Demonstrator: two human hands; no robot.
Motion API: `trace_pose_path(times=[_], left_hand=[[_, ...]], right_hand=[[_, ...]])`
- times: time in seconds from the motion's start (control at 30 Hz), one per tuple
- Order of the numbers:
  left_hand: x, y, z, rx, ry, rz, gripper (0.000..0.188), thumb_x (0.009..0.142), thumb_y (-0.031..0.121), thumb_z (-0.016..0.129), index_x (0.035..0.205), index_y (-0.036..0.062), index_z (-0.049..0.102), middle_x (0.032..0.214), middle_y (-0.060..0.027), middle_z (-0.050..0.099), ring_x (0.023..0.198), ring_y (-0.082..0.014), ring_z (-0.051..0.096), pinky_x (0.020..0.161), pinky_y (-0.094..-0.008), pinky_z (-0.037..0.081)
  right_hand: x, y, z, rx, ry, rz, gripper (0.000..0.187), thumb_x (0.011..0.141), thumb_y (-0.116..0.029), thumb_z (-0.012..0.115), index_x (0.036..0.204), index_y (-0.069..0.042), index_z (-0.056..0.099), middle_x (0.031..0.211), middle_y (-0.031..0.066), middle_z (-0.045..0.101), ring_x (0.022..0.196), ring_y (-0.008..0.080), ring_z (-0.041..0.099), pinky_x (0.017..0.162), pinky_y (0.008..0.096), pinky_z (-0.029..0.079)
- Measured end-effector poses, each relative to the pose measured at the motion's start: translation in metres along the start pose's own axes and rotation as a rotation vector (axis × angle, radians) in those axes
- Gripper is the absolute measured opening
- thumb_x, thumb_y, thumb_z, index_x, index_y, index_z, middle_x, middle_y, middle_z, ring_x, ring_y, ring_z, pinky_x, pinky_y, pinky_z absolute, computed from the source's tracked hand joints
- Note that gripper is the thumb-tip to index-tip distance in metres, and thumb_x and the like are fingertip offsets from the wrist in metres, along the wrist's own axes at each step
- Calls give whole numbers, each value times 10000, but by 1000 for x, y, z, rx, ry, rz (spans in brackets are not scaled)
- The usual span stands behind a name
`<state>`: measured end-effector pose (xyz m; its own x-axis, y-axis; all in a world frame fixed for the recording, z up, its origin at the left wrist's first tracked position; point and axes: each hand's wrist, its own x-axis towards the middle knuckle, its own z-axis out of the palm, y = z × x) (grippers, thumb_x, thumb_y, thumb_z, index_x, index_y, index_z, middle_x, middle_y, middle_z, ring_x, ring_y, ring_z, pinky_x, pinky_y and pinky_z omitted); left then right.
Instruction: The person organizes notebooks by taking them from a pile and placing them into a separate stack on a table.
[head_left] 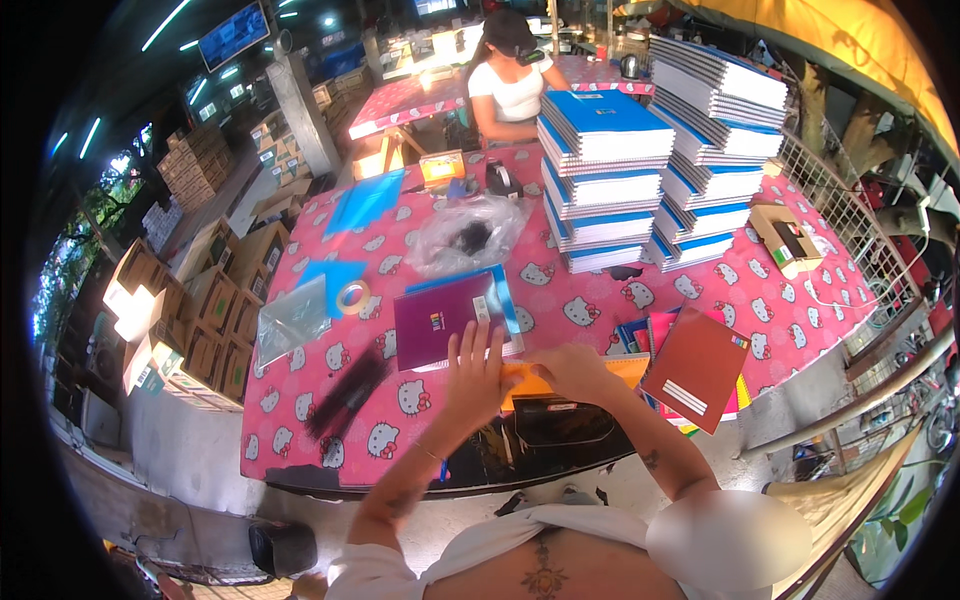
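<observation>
My left hand (474, 372) lies flat with fingers spread on the left end of an orange notebook (628, 369) at the near edge of the table. My right hand (572, 368) presses on the same orange notebook from the right, fingers curled over it. A purple notebook (438, 318) on a blue one lies just beyond my left hand. A brown-red notebook (697, 366) rests tilted on a pile of coloured notebooks to the right.
Pink patterned tablecloth (590, 300) covers the table. Tall stacks of blue-and-white notebooks (610, 180) stand at the back right. Tape roll (352, 296), clear plastic bags (468, 235), black pens (347, 395), a small cardboard box (787, 238). Another person (510, 75) sits opposite. Cardboard boxes (195, 310) are stacked at left.
</observation>
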<state>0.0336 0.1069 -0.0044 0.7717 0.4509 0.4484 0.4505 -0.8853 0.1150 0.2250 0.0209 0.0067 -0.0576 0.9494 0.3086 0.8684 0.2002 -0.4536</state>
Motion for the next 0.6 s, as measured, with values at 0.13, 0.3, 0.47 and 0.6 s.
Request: trace_pose_path(times=[0.13,0.3,0.47,0.6], left_hand=[[-63,25,41,106,-59,-185,834,864,434,664,1437,-94,369,1536,-289,306,1457,-447,245,1144,-640,164],[-15,11,19,398,-37,-138,884,878,505,623,1481,-70,325,1556,-269,299,1472,-425,237,1146,-650,139],[-7,29,6,169,-358,-260,803,927,472,551,1478,-69,329,1571,-288,252,1488,-430,188,1151,-650,137],[-24,39,26,80,-363,-169,824,893,479,605,1459,-67,358,1540,-270,324,1468,-422,246,1153,-632,165]], right_hand=[[2,-7,-1,-66,-36,77,239,920,-224,592,1140,-175,673,846,145,700,792,377,679,706,510,528],[-5,-7,-19,-5,-103,-20,262,905,-227,600,1153,-174,666,872,157,699,808,384,680,706,509,528],[-26,30,-33,-171,-122,44,272,896,-229,610,1156,-178,673,875,157,699,821,370,671,696,506,516],[-29,40,-28,-163,-130,34,257,891,-232,623,1135,-170,676,858,154,694,821,366,666,685,510,509]])
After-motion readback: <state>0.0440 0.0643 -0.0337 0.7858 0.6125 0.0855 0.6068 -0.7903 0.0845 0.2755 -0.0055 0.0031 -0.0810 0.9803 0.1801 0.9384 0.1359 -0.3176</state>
